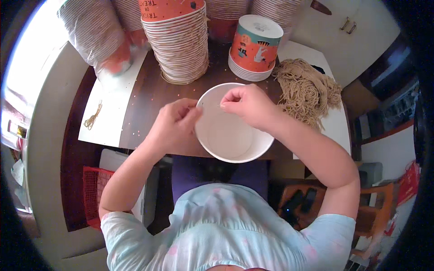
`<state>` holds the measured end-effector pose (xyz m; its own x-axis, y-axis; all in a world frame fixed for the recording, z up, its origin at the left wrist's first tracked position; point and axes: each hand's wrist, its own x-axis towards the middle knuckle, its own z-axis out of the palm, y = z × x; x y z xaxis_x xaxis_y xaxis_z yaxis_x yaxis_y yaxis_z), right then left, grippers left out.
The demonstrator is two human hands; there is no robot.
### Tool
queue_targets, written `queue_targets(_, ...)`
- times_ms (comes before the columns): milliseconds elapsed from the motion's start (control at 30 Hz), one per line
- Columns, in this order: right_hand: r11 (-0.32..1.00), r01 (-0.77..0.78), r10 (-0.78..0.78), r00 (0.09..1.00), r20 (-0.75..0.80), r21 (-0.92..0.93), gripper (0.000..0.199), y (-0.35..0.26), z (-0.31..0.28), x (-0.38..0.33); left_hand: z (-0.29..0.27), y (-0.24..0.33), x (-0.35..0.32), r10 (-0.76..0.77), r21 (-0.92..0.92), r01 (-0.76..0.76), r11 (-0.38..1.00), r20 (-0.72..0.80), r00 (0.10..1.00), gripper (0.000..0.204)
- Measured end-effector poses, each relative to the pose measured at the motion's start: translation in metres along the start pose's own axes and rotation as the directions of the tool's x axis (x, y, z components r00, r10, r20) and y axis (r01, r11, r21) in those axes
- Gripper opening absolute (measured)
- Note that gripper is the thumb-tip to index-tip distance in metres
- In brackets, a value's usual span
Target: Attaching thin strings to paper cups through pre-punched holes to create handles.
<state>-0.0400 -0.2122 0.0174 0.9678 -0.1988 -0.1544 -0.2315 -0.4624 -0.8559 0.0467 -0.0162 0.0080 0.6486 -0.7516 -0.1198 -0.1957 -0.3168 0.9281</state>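
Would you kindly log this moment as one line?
left hand: pinching cup rim | right hand: pinching at rim | white paper cup: open side up | twine pile: beside

Tall stack of nested orange paper buckets (178, 40) is standing at the far centre of the dark table; white lettering is printed on the orange wall, rims are showing as pale rings. A shorter stack of orange-and-teal paper buckets (254, 47), upside down with a white base on top, is sitting just to its right; small dark and white figures are printed on it. A sleeve of buckets wrapped in clear plastic (97, 34) is lying tilted at far left. More pale bucket stacks (275, 10) are being cut off by the top edge. No screens or signs are seen.
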Motion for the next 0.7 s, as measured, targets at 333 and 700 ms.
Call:
queue_targets(333, 0.925, -0.047, 0.026, 0.998, 0.061, 0.378, 0.011, -0.026, 0.033, -0.014, -0.004, -0.014, 0.002, 0.094, 0.051, -0.086, 0.995, -0.182, 0.979, 0.026)
queue_targets(700, 0.968, 0.217, -0.215, 0.976, -0.033, 0.127, 0.014, -0.055, -0.003, -0.025, -0.001, -0.015, -0.014, 0.042, -0.197, -0.088, 0.976, -0.226, 0.973, 0.027)
